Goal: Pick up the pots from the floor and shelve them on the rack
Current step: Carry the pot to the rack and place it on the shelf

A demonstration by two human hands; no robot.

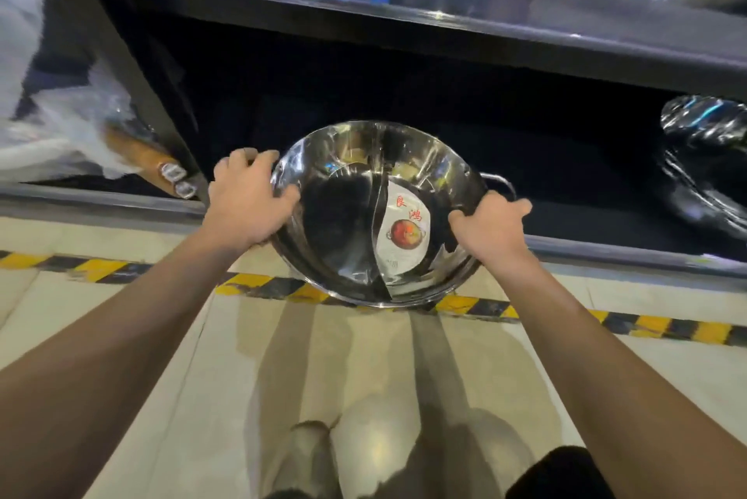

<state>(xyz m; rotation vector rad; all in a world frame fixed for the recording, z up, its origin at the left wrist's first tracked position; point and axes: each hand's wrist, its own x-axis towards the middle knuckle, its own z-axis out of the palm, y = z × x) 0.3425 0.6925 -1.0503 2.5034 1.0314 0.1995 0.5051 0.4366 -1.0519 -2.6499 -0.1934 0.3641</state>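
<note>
Steel divided pot (343,223), round and glossy, gripped by both hands.

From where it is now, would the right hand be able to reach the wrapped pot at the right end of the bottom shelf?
Probably not yet: the right hand is gripping the divided pot together with the left hand. The path along the shelf to the wrapped pot looks clear.

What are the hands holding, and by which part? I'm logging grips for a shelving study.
Both hands grip one divided steel pot by opposite rim sides: left hand at its left handle, right hand beside its right handle.
</note>
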